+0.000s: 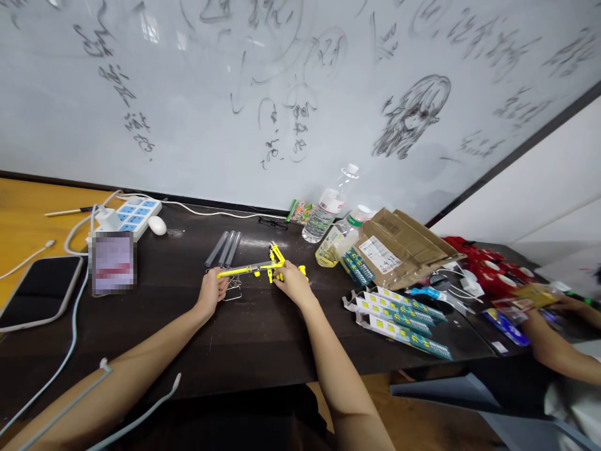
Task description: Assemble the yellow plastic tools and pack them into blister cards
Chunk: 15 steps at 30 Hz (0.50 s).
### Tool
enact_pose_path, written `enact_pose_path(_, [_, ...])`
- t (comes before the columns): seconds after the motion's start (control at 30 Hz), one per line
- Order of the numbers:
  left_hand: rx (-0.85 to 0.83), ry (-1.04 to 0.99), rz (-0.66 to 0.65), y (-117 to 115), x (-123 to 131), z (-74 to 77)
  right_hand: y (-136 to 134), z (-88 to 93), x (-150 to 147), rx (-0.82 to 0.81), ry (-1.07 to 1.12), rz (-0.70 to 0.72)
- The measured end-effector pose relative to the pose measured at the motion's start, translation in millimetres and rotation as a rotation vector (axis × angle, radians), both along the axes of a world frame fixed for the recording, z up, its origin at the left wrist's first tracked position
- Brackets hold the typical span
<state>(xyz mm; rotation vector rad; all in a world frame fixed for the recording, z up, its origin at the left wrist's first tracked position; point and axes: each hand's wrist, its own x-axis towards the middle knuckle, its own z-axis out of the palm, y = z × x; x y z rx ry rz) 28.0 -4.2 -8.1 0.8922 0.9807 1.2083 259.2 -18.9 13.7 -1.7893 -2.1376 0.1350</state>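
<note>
A thin yellow rod with a clear and dark middle section (251, 269) stretches between my two hands, just above the dark table. My left hand (212, 291) is closed round its left end. At the other end, the closed fingers of my right hand (293, 285) pinch the rod; their tips are partly hidden. Small yellow plastic parts (277, 252) lie around and behind my right hand. Close to my left hand are several thin bent wires (233, 284). Several clear tubes (228, 248) lie side by side behind the rod.
Behind stand a water bottle (323, 216) and a second bottle (335, 245). To the right are a cardboard package (399, 250) and printed long boxes (404, 335). A phone (40, 291), power strip (138, 216) and cables are left. Another person's arm (558, 354) is far right.
</note>
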Motion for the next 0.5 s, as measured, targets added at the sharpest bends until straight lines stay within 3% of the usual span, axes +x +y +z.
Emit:
enact_pose_path(0.1, [-0.002, -0.004, 0.001, -1, 0, 2.6, 2, 2.2, 1, 0.051, 0.275, 0.012])
enact_pose_path(0.27, [-0.006, -0.016, 0.017, -2, 1, 6.0, 2, 12.6, -2, 0.042, 1.094, 0.022])
enact_pose_path(0.33, [-0.004, -0.021, 0.021, -2, 1, 5.8, 1, 16.0, -4, 0.021, 1.325, 0.046])
enact_pose_path(0.5, [0.003, -0.022, 0.025, -1, 0, 3.8, -2, 18.8, -8, -0.02, 1.449, 0.084])
